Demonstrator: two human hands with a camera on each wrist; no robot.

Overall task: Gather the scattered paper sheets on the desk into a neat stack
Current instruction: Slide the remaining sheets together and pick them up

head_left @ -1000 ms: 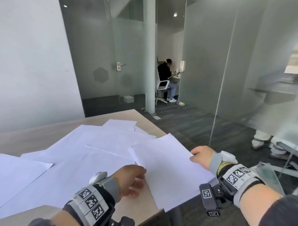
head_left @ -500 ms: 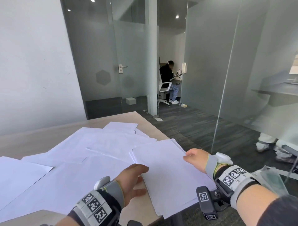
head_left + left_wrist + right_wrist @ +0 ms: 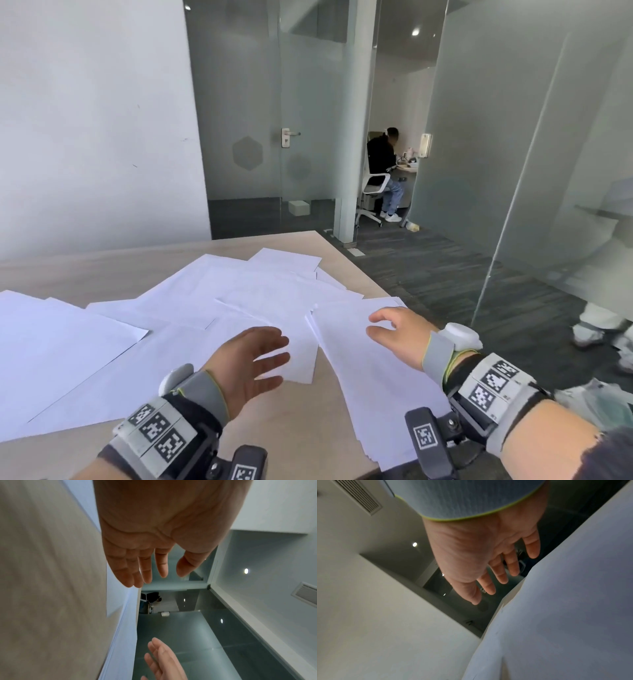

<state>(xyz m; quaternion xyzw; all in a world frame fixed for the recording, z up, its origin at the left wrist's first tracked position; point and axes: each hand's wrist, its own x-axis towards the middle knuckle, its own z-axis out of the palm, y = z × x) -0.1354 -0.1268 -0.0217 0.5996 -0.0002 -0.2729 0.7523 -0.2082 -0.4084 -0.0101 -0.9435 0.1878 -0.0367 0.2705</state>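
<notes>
Hands: left hand (image 3: 251, 365) and right hand (image 3: 399, 334) both spread, holding nothing.
Stack (image 3: 370, 394): at the desk's (image 3: 291, 435) near right corner, hanging over the edge.
Sheets (image 3: 191, 308): scattered across the desk's middle and left.
Risk: I think a push can slide the stack off the edge.

Frosted glass door (image 3: 246, 113) with handle (image 3: 286, 137), closed. White pillar (image 3: 356, 120). Beyond, a seated person (image 3: 383, 164) on a white chair (image 3: 371, 195). Small box (image 3: 299, 207) on dark floor (image 3: 428, 274).
</notes>
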